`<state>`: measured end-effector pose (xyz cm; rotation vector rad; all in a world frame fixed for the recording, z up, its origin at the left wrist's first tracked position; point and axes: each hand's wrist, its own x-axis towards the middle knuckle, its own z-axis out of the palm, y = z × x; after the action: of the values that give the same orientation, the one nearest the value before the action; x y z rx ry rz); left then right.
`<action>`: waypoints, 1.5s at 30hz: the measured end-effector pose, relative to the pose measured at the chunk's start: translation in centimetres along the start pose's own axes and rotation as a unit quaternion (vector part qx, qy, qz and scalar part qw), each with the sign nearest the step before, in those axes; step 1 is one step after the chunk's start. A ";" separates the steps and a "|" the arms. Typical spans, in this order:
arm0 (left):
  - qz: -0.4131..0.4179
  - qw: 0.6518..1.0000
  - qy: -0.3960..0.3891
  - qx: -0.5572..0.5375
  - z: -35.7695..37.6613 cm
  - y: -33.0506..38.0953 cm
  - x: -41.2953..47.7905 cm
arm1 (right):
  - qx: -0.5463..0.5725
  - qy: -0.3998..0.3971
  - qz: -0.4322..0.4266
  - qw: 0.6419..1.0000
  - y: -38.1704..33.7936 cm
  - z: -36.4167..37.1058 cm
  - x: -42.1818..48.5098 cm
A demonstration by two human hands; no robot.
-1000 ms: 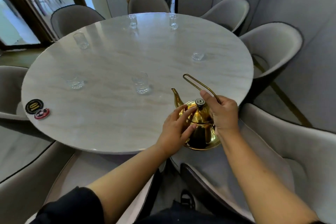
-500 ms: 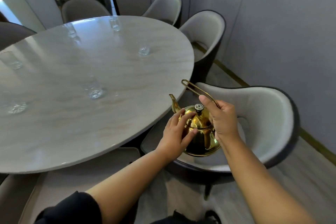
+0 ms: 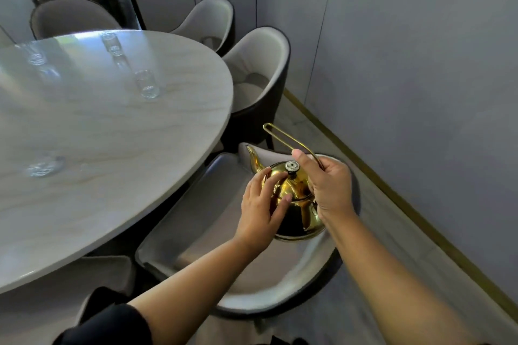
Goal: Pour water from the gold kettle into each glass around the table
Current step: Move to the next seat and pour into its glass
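right hand (image 3: 330, 190) is gripping the handle (image 3: 283, 136) of the gold kettle (image 3: 298, 210) over a chair (image 3: 196, 218), left hand (image 3: 259, 207) is resting straight fingers on its lid (image 3: 294, 180), beside the table (image 3: 112, 134)

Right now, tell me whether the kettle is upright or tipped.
Upright. The kettle has its knob on top and spout pointing up; the right hand grips the handle, the left hand rests on the lid.

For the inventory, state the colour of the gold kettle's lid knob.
Silver-white ridged round knob on the shiny gold metal kettle; head view.
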<state>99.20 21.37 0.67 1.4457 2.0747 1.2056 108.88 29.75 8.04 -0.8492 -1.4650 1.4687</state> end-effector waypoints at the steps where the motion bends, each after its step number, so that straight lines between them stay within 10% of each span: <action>1: -0.002 1.000 0.007 -0.005 1.2 0.7 1.0 | 0.000 -0.005 0.000 1.000 0.0 -1.3 1.2; 16: -0.010 0.991 0.119 0.054 10.7 4.0 17.3 | 0.050 -0.045 0.004 0.998 1.2 -9.4 19.2; 45: -0.211 0.930 0.289 0.080 17.8 0.6 47.9 | 0.058 -0.362 0.048 0.929 6.8 -7.1 57.4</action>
<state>91.26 71.88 -0.43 0.6601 2.7391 1.4110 92.32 85.54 7.10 -0.2991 -1.8439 2.0510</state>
